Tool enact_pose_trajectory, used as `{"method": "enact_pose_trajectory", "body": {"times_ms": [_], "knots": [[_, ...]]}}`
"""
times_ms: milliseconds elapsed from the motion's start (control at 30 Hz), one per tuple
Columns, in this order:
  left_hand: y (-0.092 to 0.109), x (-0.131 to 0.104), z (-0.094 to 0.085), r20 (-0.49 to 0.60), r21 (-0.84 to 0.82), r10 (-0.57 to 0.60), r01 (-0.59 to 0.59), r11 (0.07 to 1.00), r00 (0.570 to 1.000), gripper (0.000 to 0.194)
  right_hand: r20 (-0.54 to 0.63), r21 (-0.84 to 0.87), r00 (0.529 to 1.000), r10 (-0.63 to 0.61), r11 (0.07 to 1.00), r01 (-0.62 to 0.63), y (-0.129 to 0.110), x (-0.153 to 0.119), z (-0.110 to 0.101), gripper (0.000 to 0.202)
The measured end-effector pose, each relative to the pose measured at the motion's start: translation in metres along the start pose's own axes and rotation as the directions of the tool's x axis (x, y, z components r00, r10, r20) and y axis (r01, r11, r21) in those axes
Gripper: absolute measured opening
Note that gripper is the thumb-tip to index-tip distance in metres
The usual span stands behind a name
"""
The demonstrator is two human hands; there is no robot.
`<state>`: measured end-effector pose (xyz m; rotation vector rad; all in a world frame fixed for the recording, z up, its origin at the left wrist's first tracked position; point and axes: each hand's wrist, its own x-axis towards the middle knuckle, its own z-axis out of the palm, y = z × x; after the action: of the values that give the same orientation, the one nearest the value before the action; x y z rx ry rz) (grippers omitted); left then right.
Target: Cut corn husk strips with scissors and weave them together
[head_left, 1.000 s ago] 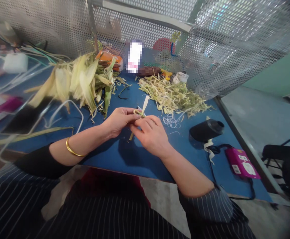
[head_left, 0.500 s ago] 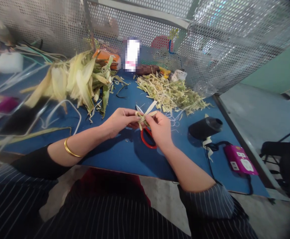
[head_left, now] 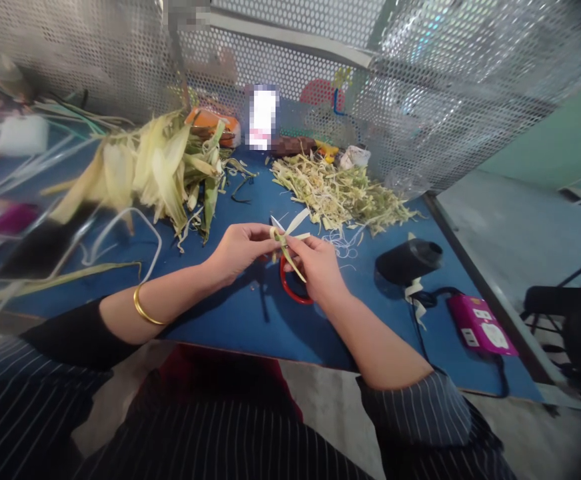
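Note:
Both my hands meet over the middle of the blue table, working on a small knot of pale corn husk strips (head_left: 283,238). My left hand (head_left: 243,250) pinches the knot's left side between thumb and fingers. On the other side my right hand (head_left: 318,263) pinches it too, and one strip end hangs down by its fingers. Beneath the hands lie scissors with red handles (head_left: 288,291), their blades partly covered by the husk and fingers. White thread (head_left: 343,245) lies in a loose tangle just beyond my right hand.
Large dried corn husks (head_left: 158,160) are heaped at the left back. Shredded husk pieces (head_left: 335,190) are piled at the right back, before a perforated metal screen (head_left: 280,57). A black cylinder (head_left: 408,261) and a magenta power box (head_left: 480,325) with a cable stand at the right.
The husk knot has turned in my fingers; a strip end now hangs down toward my right hand. My hands sit slightly lower in the view, which has tilted a little.

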<state>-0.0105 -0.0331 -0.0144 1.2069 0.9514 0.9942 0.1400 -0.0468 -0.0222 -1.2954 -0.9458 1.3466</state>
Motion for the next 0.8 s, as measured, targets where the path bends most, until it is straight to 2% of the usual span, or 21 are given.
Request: {"method": "enact_pose_trajectory", "body": {"times_ms": [67,133,200,233,300,367,433,500,567,633,733,800], "knots": [[0.0,0.0,0.0,-0.002,-0.049,-0.042,0.042,0.998,0.999,0.034,0.016,-0.007,1.0,0.018,1.0,-0.018,0.001,0.0,0.0,0.028],[0.0,0.001,-0.002,-0.022,-0.102,-0.073,0.071,0.992,0.997,0.033,0.03,-0.119,0.999,-0.025,0.993,0.028,0.001,-0.002,-0.001,0.03],[0.0,0.003,-0.004,-0.06,-0.139,-0.086,0.077,0.987,0.994,0.033,0.059,-0.32,0.986,-0.159,0.932,0.169,0.0,-0.006,-0.003,0.026],[0.0,0.004,-0.005,-0.076,-0.153,-0.085,0.072,0.986,0.993,0.032,0.094,-0.425,0.962,-0.258,0.863,0.273,-0.002,-0.008,-0.004,0.021],[0.002,0.006,-0.008,-0.097,-0.172,-0.072,0.055,0.984,0.993,0.03,0.234,-0.594,0.858,-0.457,0.632,0.498,-0.005,-0.011,-0.007,0.02],[0.003,0.006,-0.009,-0.102,-0.175,-0.06,0.042,0.984,0.993,0.028,0.414,-0.682,0.711,-0.569,0.323,0.656,-0.008,-0.013,-0.01,0.028],[0.004,0.006,-0.009,-0.106,-0.166,-0.069,0.05,0.985,0.992,0.028,0.559,-0.69,0.576,-0.596,0.05,0.722,-0.01,-0.012,-0.012,0.029],[0.005,0.004,-0.007,-0.095,-0.142,-0.067,0.053,0.988,0.993,0.028,0.618,-0.674,0.475,-0.626,-0.112,0.73,-0.011,-0.01,-0.014,0.024],[0.004,0.002,-0.004,-0.065,-0.097,-0.04,0.033,0.995,0.997,0.027,0.597,-0.682,0.419,-0.684,-0.159,0.714,-0.013,-0.008,-0.015,0.019],[0.004,0.0,-0.001,-0.024,-0.04,-0.013,0.012,0.999,1.0,0.022,0.542,-0.705,0.41,-0.734,-0.131,0.697,-0.014,-0.006,-0.015,0.014],[0.004,-0.003,0.001,0.038,0.026,-0.014,0.013,1.0,0.999,0.016,0.495,-0.702,0.461,-0.737,-0.026,0.711,-0.013,-0.003,-0.014,0.012],[0.004,-0.003,0.001,0.071,0.048,-0.023,0.02,0.999,0.997,0.016,0.462,-0.724,0.539,-0.704,0.052,0.688,-0.011,-0.002,-0.014,0.012]]}}
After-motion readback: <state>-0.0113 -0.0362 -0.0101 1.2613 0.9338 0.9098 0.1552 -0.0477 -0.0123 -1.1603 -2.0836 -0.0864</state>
